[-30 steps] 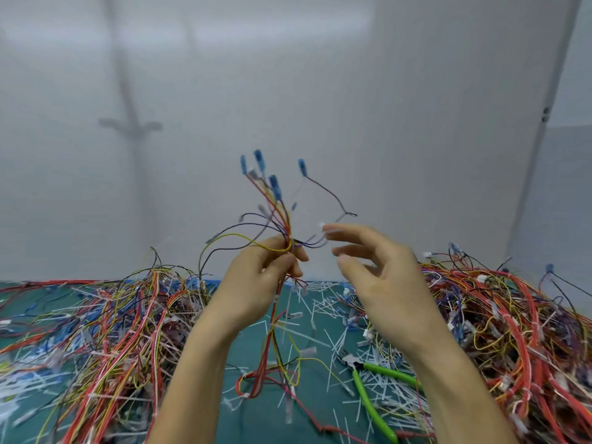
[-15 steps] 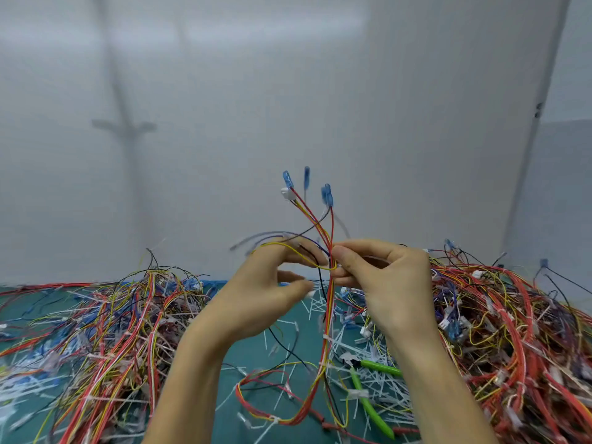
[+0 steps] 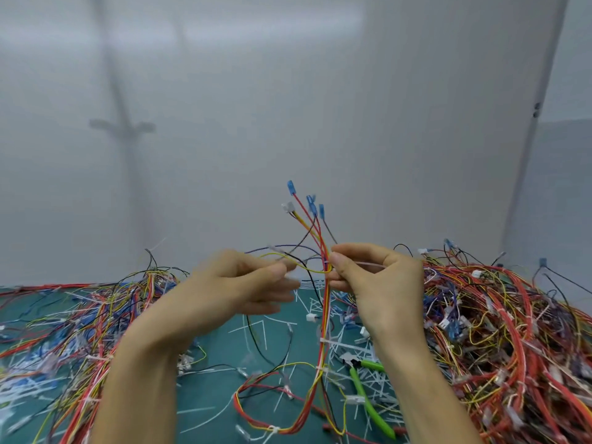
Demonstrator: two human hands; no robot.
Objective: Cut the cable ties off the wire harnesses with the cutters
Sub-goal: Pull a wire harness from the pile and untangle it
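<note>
Your left hand (image 3: 230,293) has come off the wires in the head view, fingers loose and blurred; your right hand (image 3: 378,283) pinches the harness (image 3: 325,315) at a cable tie (image 3: 368,265). Green cutters (image 3: 368,398) lie unheld on the surface (image 3: 217,389), so picking them up looks next

Bare left hand (image 3: 245,291), right hand (image 3: 379,285).

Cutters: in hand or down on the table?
Down. The green-handled cutters lie on the green mat; the right hand pinches the wire harness, and the left hand holds no tool.
</note>
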